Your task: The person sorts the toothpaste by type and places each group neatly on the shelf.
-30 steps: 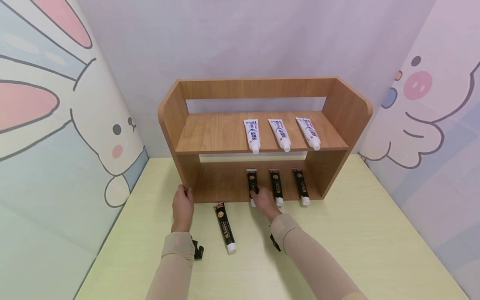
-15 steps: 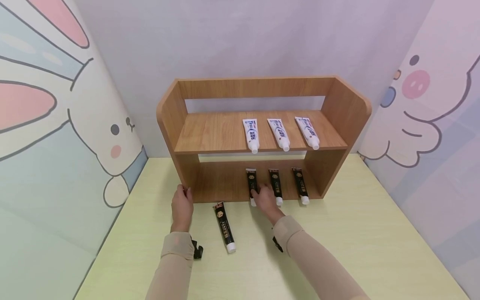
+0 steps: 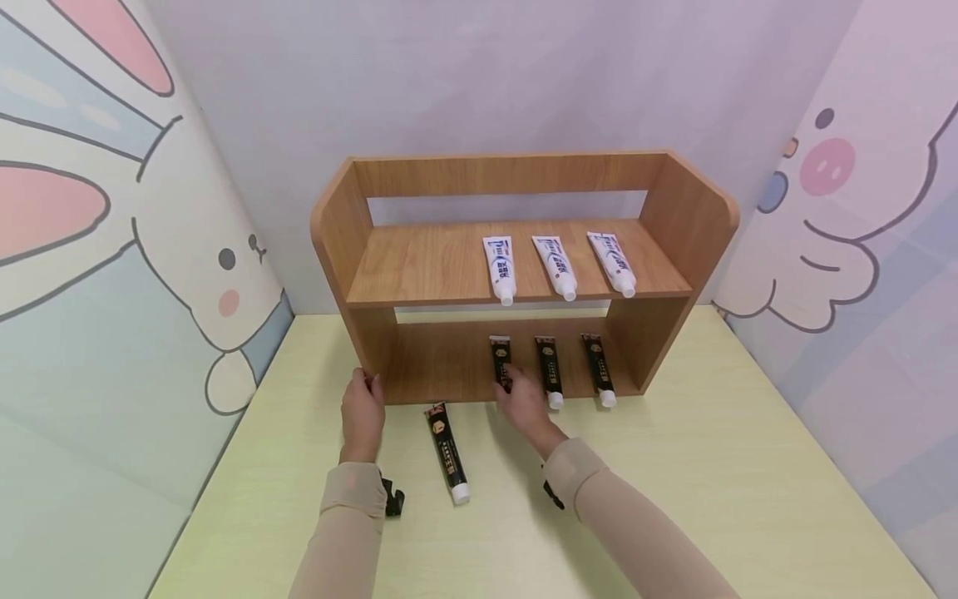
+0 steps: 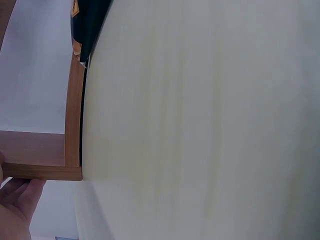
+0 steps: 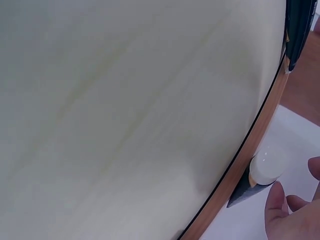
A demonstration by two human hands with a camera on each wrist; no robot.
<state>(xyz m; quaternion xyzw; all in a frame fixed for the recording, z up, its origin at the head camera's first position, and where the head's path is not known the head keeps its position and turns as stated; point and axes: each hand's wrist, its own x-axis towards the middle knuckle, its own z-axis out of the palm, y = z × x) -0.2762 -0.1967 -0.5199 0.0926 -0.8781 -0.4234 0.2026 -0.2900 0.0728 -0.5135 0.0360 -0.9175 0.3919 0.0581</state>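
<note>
My left hand (image 3: 363, 416) grips the left side panel of the wooden shelf (image 3: 427, 270) near its base; in the left wrist view, fingers press the panel's outer face. On the lower board lies a black toothpaste tube (image 3: 500, 351), the leftmost of three there, crimped end to the back. My right hand (image 3: 526, 405) is over its front end and hides its cap in the head view. In the right wrist view, a white cap (image 5: 268, 164) sits at the thumb tip, and thumb and finger stand apart. Another black toothpaste tube (image 3: 447, 453) lies on the table between my hands.
Two more black tubes, a middle one (image 3: 550, 366) and a right one (image 3: 598, 366), lie right of my hand. Three white toothpaste tubes, one of them at left (image 3: 501, 268), lie on the upper board. The pale table (image 3: 718, 466) reaches patterned walls.
My right hand has shifted slightly, covering the leftmost black tube's cap, which showed before. Its thumb and finger are spread wider on the tube. The left hand keeps its place.
</note>
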